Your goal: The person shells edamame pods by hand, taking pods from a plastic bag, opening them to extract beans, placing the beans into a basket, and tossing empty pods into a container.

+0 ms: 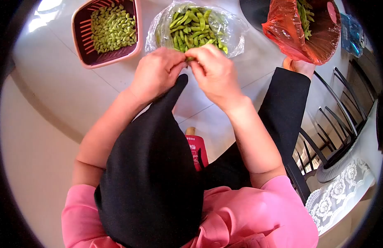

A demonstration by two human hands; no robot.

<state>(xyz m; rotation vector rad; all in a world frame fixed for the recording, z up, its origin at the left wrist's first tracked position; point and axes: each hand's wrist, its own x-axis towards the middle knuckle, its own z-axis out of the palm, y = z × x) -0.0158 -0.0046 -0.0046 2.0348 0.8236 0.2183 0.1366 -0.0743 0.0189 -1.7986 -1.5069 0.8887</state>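
My left hand (pixel 156 73) and my right hand (pixel 215 75) meet fingertip to fingertip, both closed on a small green soybean pod (pixel 189 59). Fingers cover most of this pod. Just beyond them, a heap of green pods (pixel 194 28) lies in a spread clear plastic bag (pixel 236 35). Left of the bag stands a pink-rimmed basket (pixel 138 29) with dark slotted walls. Loose pale green beans (pixel 113 31) cover much of its bottom.
A red plastic bag (pixel 278 41) with green plant matter (pixel 306 16) stands open at the upper right, beside a blue package (pixel 351 37). Black chair bars (pixel 344 95) and a lace cloth (pixel 340 192) are at the right. My black-clad legs frame the tiled floor (pixel 199 105).
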